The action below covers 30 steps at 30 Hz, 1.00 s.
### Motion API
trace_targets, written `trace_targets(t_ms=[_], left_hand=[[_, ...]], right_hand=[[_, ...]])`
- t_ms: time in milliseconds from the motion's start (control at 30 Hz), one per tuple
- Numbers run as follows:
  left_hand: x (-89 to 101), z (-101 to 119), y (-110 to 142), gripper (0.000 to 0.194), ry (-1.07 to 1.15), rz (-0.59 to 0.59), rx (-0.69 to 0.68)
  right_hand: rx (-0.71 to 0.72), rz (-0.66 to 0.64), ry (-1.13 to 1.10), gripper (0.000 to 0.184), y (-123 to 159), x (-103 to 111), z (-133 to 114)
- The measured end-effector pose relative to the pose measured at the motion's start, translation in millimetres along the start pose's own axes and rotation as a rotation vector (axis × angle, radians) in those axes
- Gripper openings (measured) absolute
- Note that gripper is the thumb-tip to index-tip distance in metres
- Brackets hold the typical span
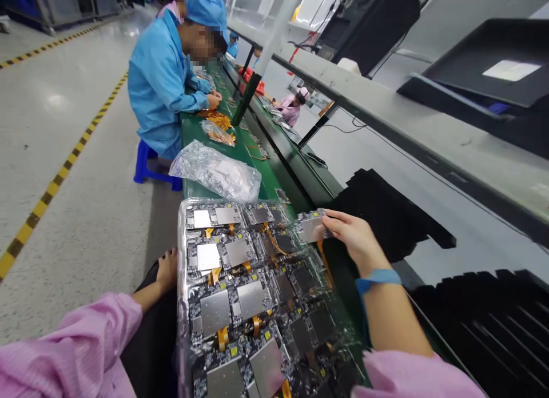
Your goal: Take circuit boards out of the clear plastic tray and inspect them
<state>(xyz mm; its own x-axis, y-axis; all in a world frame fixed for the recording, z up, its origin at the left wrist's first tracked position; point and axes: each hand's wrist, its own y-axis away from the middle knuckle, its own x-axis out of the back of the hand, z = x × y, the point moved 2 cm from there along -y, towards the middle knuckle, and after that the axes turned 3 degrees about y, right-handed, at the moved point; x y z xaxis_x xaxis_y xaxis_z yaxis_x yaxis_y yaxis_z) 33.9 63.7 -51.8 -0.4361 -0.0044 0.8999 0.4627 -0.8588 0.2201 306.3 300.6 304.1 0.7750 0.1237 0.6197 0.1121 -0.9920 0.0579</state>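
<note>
My right hand (352, 236), with a blue band at the wrist, pinches the near end of a circuit board (309, 229). This board has a silver metal shield, and an orange flex cable hangs below it. It is held just over the right edge of a clear plastic tray (182, 306). Rows of similar circuit boards (251, 298) with orange flex cables lie in the tray, some with silver shields and some looking darker. My left hand (168, 269) is low beside the tray's left edge; its fingers are mostly hidden, so their grip is unclear.
A clear plastic bag (218, 172) lies beyond the tray on the green bench (268, 178). Farther along, a co-worker in blue (156, 80) sits on a blue stool (143, 160) near orange flex cables (218, 120). A rail and shelf (386, 109) run along the right.
</note>
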Motion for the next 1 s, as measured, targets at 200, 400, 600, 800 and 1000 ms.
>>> trace_targets(t_ms=[200,400,600,800,1000], left_hand=[[8.4,1.7,-2.6,0.048,-0.039,-0.046,0.038],[10.6,5.1,-2.8,0.051,-0.038,-0.053,0.035],[4.5,4.1,-5.6,0.05,-0.047,-0.037,0.03],[6.8,4.5,-2.0,0.053,-0.064,-0.042,0.022],[9.5,3.8,0.2,0.051,-0.089,-0.04,0.02]], right_hand=[[-0.054,-0.001,0.02,0.031,-51.3,-91.6,-1.6],[-0.023,0.105,0.295,0.02,-70.9,-115.5,15.0],[0.192,0.127,0.536,0.022,-48.6,-117.2,11.3],[0.404,-0.067,0.896,0.049,-16.5,-132.7,5.7],[0.35,0.002,0.942,0.038,-11.2,-110.1,17.3]])
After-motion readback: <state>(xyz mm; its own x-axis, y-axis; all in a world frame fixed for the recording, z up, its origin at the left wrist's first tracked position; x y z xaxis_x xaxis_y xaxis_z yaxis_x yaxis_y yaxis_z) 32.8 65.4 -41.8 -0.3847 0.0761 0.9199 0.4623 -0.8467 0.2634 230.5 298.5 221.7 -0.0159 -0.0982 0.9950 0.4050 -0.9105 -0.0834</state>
